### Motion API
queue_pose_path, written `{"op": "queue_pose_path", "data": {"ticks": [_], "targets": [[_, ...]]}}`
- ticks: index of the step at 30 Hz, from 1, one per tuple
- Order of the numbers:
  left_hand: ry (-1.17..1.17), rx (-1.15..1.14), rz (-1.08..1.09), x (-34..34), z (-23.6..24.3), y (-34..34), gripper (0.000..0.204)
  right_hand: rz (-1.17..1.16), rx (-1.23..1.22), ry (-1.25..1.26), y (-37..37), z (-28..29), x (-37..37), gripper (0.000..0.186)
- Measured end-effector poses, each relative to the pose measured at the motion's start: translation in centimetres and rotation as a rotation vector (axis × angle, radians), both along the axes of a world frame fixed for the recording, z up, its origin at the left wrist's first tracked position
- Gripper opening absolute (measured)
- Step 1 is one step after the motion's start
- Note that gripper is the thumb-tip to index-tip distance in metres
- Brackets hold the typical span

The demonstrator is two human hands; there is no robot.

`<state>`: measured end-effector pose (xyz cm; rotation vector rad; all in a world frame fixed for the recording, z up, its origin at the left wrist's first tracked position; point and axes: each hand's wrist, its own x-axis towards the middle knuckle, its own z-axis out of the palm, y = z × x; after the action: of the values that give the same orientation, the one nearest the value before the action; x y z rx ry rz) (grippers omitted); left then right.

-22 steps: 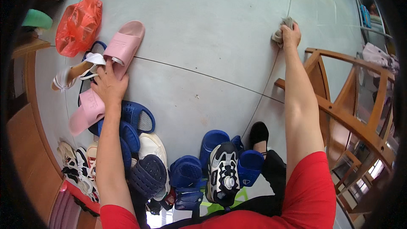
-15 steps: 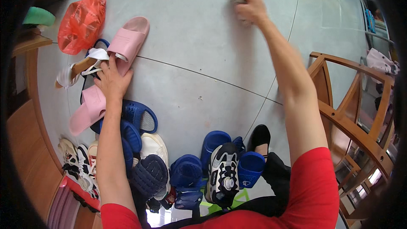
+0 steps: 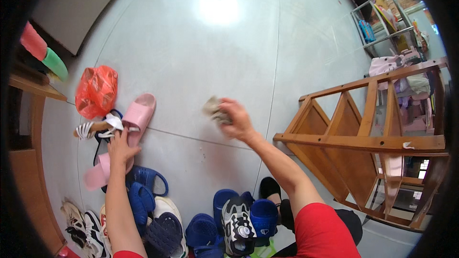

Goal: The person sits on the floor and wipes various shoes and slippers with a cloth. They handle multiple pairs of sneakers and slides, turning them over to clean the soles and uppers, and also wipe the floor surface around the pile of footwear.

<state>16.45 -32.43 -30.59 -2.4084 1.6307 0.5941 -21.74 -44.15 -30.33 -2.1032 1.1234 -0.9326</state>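
My right hand (image 3: 236, 120) grips a crumpled greyish-beige rag (image 3: 218, 111) over the floor, blurred by motion. On the left, my left hand (image 3: 122, 148) rests with its fingers spread on a pile of footwear. Its fingertips touch the lower end of a pink slipper (image 3: 140, 113) and lie close to a white-strapped sandal (image 3: 113, 122). Another pink slipper (image 3: 98, 174) lies partly under that hand and wrist. Small crumbs (image 3: 202, 155) are on the grey tiles (image 3: 191, 71) between my arms.
Several blue slippers (image 3: 201, 229) and a black-and-white sneaker (image 3: 237, 222) line the near side. A red plastic bag (image 3: 97, 91) sits beyond the sandal. On the right lies a wooden frame (image 3: 358, 138), with a metal rack (image 3: 382, 19) behind. Wooden furniture (image 3: 28, 191) borders the left.
My right hand has swept the rag left and nearer to me. My left hand stays on the footwear. The view has tilted up, showing more floor and the wooden frame.
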Motion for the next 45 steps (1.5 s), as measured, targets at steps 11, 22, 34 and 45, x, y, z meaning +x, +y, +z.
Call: {"op": "queue_pose_path", "data": {"ticks": [11, 22, 34, 45], "targets": [[-0.059, -0.062, -0.072, -0.3, 0.1, 0.3, 0.077, -1.059, 0.291, 0.603, -12.2, -6.4, -3.6, 0.048], [-0.082, -0.101, -0.088, 0.3, -1.2, 0.5, 0.076, 0.556, -0.091, 0.321, -12.6, -6.7, 17.2, 0.036], [-0.213, -0.268, -0.095, -1.5, -1.1, 2.0, 0.081, 0.726, 0.018, 0.24, 3.5, 1.2, 4.0, 0.037], [0.239, -0.324, 0.145, -16.9, -4.5, 9.3, 0.02, 0.069, 0.095, 0.532, 3.8, -1.6, -7.8, 0.058]]}}
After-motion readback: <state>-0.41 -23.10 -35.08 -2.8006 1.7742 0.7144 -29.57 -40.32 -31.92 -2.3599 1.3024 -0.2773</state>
